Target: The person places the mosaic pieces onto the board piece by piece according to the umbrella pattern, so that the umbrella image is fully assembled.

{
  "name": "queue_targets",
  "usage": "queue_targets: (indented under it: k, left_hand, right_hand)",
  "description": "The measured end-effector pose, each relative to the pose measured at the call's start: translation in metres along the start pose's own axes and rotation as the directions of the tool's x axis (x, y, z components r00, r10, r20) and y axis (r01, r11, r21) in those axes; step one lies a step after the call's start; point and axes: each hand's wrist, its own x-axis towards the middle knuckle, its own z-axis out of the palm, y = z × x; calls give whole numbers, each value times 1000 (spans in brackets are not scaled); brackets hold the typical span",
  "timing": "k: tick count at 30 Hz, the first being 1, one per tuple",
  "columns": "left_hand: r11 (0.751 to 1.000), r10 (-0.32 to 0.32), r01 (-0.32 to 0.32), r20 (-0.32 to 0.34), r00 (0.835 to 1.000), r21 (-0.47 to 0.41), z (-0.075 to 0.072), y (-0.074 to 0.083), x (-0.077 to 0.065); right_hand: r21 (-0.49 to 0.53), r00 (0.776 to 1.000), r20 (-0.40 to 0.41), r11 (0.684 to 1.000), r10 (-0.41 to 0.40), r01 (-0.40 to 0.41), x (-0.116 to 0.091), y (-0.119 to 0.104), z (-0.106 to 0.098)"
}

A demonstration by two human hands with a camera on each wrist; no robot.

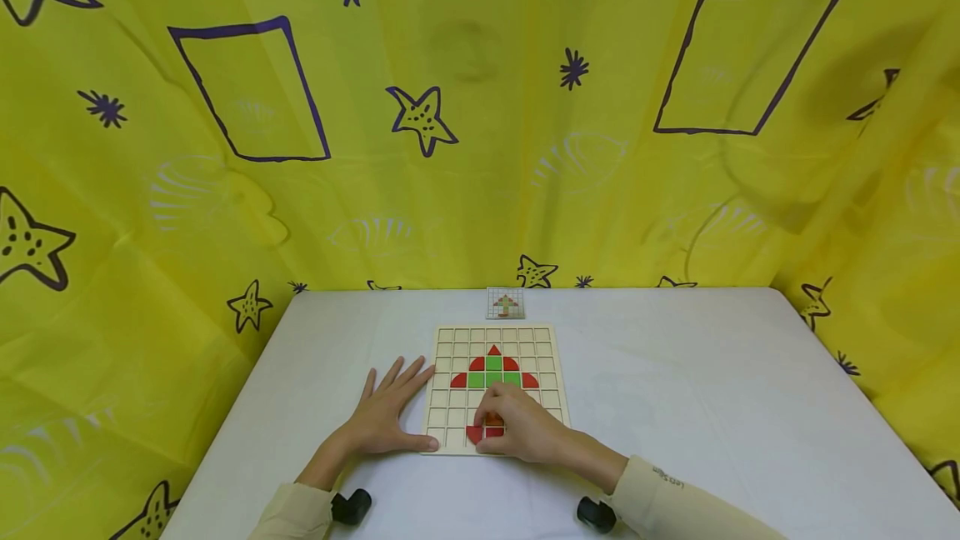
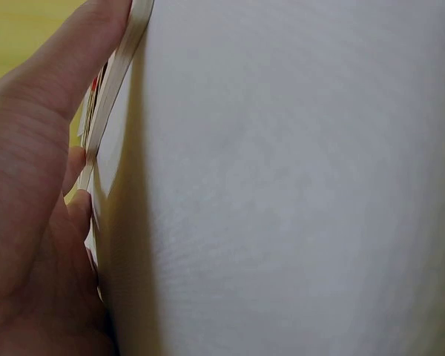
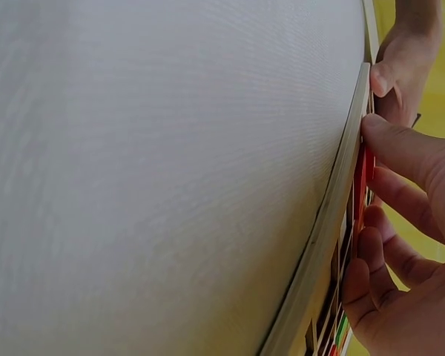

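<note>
A pale wooden grid board (image 1: 444, 418) lies on the white table. My left hand (image 1: 386, 418) is spread flat at its left side, with the thumb on the lower left corner and fingertips at the left edge. Over the lower middle of the board, my right hand (image 1: 528, 427) pinches a small red piece (image 1: 474, 434) between thumb and forefinger. In the right wrist view that red piece (image 3: 360, 178) is tilted against the board. Another red piece (image 1: 494, 432) and an orange piece (image 1: 493, 419) sit beside it, partly hidden by the fingers.
Higher on the board, green squares (image 1: 493, 363), curved red pieces (image 1: 458, 380) and a red triangle (image 1: 493, 350) fill several cells. Behind the board lies a small pattern card (image 1: 506, 303). A yellow printed curtain (image 1: 480, 190) surrounds the table's back and sides.
</note>
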Motion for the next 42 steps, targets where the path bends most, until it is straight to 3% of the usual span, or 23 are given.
queue_targets:
  k: [5,15,28,37,42]
  left_hand:
    - [1000,0,0,-24,1000,-4,5,-5,1]
    - [999,-35,35,0,999,0,9,-8,6]
    - [1000,-7,7,-18,1000,-1,3,-2,5]
    - [999,-28,28,27,999,20,0,2,5]
    - [999,-38,39,38,999,-32,-3,2,2]
  right_hand:
    - [-5,1000,-12,1000,-25,25,-1,1,-1]
    - [-9,999,-15,999,-45,45,-1,3,-2]
    - [2,999,9,999,-39,39,-2,5,-5]
    - [40,997,14,996,-78,77,-5,5,-7]
    - [73,995,-5,993,-98,98,-7,5,-12]
